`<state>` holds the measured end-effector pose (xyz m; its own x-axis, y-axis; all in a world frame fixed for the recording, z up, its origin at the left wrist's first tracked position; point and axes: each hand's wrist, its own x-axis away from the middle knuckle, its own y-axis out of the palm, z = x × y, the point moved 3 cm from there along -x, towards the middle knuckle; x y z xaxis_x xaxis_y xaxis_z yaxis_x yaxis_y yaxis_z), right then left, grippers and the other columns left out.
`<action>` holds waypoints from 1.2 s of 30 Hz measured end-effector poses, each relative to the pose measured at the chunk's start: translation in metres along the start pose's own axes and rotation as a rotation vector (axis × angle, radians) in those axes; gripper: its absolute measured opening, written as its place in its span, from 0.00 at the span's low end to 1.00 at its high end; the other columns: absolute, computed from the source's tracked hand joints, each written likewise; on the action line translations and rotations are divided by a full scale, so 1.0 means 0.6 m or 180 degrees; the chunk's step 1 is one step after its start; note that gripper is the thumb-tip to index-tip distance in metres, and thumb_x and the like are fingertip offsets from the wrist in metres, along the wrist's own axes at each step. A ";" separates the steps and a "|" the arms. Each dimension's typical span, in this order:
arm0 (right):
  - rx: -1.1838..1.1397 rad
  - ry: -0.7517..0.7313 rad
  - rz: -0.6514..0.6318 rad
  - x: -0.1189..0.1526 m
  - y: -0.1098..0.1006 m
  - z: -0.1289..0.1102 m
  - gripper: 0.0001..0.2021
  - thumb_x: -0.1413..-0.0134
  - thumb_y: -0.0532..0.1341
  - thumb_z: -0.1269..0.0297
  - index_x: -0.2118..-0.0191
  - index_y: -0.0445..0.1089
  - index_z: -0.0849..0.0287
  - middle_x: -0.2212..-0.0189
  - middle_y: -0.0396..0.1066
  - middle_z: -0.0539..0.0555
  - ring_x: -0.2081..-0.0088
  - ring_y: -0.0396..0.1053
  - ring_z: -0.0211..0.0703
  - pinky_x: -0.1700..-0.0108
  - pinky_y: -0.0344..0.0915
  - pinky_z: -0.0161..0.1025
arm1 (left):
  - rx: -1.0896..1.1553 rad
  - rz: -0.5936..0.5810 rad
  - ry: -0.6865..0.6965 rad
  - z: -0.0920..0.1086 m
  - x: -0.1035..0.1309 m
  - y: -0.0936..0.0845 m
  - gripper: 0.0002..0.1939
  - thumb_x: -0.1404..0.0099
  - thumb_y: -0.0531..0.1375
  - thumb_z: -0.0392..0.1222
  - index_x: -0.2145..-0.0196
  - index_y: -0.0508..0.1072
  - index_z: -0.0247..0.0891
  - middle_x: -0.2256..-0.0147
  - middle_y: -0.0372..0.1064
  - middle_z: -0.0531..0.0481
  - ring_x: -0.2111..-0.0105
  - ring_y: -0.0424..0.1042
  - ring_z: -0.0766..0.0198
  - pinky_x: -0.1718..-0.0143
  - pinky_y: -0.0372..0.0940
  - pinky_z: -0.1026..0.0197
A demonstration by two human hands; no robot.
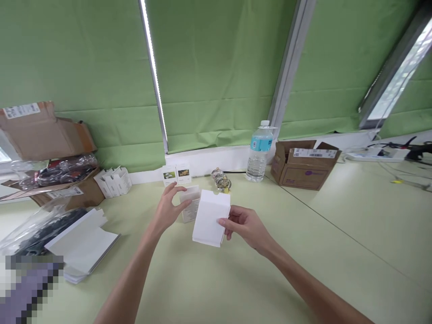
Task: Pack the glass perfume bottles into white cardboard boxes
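Note:
My right hand (245, 226) pinches a flat white cardboard box (209, 213) by its right edge, thumb on the face and fingers behind. It is tilted above the table and has a small notch in its top edge. Just behind and left of it, a small white box with printed text (190, 211) stands on the table, partly covered. My left hand (169, 208) is at this box's left side, thumb and index finger spread by its upper edge; whether they touch it I cannot tell. Two small white boxes with pictures (183, 175) stand behind.
Shiny round items (222, 180) lie near the wall beside a water bottle (259, 157). An open brown carton (303, 171) stands right of it. Left are white boxes (114, 182), stacked cartons (43, 135) and flat white cardboard sheets (84, 243). A power strip (378, 154) lies far right.

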<state>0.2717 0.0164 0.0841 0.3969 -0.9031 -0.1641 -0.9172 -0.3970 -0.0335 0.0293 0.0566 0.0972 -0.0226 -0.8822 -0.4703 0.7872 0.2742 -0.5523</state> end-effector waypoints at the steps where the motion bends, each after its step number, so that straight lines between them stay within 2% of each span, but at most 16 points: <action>1: -0.0003 -0.0016 0.0026 0.001 -0.001 0.000 0.16 0.51 0.66 0.57 0.60 0.73 0.63 0.71 0.71 0.53 0.76 0.67 0.36 0.74 0.69 0.37 | 0.0108 -0.0033 -0.0030 -0.005 -0.005 0.009 0.16 0.42 0.62 0.49 0.56 0.72 0.48 0.41 0.58 0.48 0.41 0.56 0.53 0.42 0.54 0.48; 3: 0.0012 -0.0046 0.0062 0.001 -0.003 0.001 0.16 0.51 0.66 0.57 0.60 0.73 0.63 0.72 0.71 0.53 0.76 0.67 0.36 0.73 0.69 0.37 | 0.0384 -0.0054 -0.0101 -0.016 -0.007 0.025 0.15 0.43 0.62 0.48 0.57 0.72 0.46 0.46 0.64 0.47 0.45 0.63 0.54 0.46 0.59 0.52; 6: 0.0062 -0.0110 0.0091 -0.002 -0.003 0.003 0.17 0.51 0.66 0.57 0.58 0.72 0.63 0.72 0.72 0.54 0.76 0.67 0.37 0.72 0.69 0.38 | 0.0790 -0.0013 -0.0318 -0.029 0.000 0.040 0.14 0.41 0.60 0.49 0.59 0.72 0.42 0.54 0.70 0.48 0.57 0.71 0.59 0.56 0.64 0.57; 9: 0.0102 -0.0208 0.0229 -0.016 -0.004 -0.006 0.18 0.52 0.67 0.56 0.57 0.72 0.62 0.71 0.72 0.54 0.76 0.68 0.38 0.72 0.70 0.39 | 0.1026 0.0153 -0.0593 -0.034 0.010 0.040 0.15 0.41 0.59 0.52 0.61 0.72 0.40 0.62 0.73 0.49 0.69 0.70 0.64 0.66 0.64 0.61; 11: 0.0154 -0.0303 0.0333 -0.034 -0.004 -0.021 0.19 0.53 0.67 0.55 0.57 0.72 0.62 0.71 0.73 0.55 0.75 0.68 0.40 0.71 0.71 0.40 | 0.1105 0.0170 -0.0735 -0.034 0.015 0.037 0.16 0.42 0.60 0.52 0.60 0.71 0.39 0.68 0.72 0.50 0.73 0.68 0.66 0.69 0.63 0.63; 13: 0.0211 -0.0437 0.0335 -0.058 0.000 -0.041 0.20 0.54 0.67 0.54 0.57 0.72 0.62 0.70 0.73 0.55 0.74 0.69 0.40 0.70 0.71 0.41 | 0.1247 0.0082 -0.0763 -0.033 0.017 0.036 0.19 0.42 0.61 0.52 0.58 0.71 0.39 0.68 0.72 0.51 0.73 0.68 0.65 0.69 0.63 0.63; 17: 0.0234 -0.0730 0.0174 -0.121 0.017 -0.071 0.22 0.55 0.67 0.53 0.56 0.72 0.62 0.66 0.74 0.56 0.71 0.70 0.41 0.67 0.73 0.43 | 0.1801 0.0028 -0.0616 -0.033 0.017 0.042 0.22 0.43 0.62 0.52 0.54 0.70 0.38 0.58 0.73 0.46 0.60 0.72 0.58 0.60 0.65 0.59; 22: 0.0324 -0.0833 0.0079 -0.179 0.027 -0.056 0.24 0.55 0.66 0.51 0.55 0.72 0.62 0.64 0.74 0.57 0.69 0.71 0.41 0.66 0.72 0.40 | 0.1933 -0.0051 -0.0615 -0.041 0.018 0.050 0.23 0.42 0.62 0.52 0.53 0.69 0.36 0.57 0.74 0.43 0.59 0.73 0.56 0.58 0.66 0.56; 26: 0.0799 -0.0940 0.0036 -0.183 0.020 -0.043 0.20 0.53 0.65 0.50 0.59 0.73 0.62 0.63 0.75 0.56 0.64 0.71 0.44 0.63 0.70 0.40 | 0.1994 -0.0078 -0.0610 -0.043 0.020 0.048 0.23 0.42 0.62 0.51 0.53 0.68 0.35 0.56 0.73 0.41 0.57 0.73 0.55 0.57 0.66 0.55; 30: 0.0703 -0.0847 -0.0165 -0.177 0.004 -0.041 0.20 0.53 0.66 0.51 0.59 0.73 0.61 0.62 0.75 0.56 0.58 0.72 0.47 0.55 0.68 0.43 | 0.1973 -0.0023 -0.0617 -0.043 0.022 0.047 0.27 0.42 0.63 0.50 0.48 0.63 0.37 0.57 0.74 0.41 0.59 0.74 0.56 0.57 0.67 0.54; 36: 0.1053 -0.0515 -0.0224 -0.181 -0.006 -0.029 0.17 0.55 0.66 0.51 0.64 0.73 0.60 0.65 0.76 0.54 0.62 0.72 0.48 0.66 0.69 0.40 | 0.1499 0.0216 -0.0546 -0.038 0.026 0.044 0.26 0.43 0.62 0.52 0.50 0.63 0.40 0.62 0.73 0.47 0.65 0.75 0.59 0.62 0.69 0.56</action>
<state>0.2327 0.1130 0.1190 0.4730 -0.8274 -0.3028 -0.8600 -0.3590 -0.3626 0.0359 0.0591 0.0595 0.1088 -0.9294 -0.3527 0.9769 0.1657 -0.1353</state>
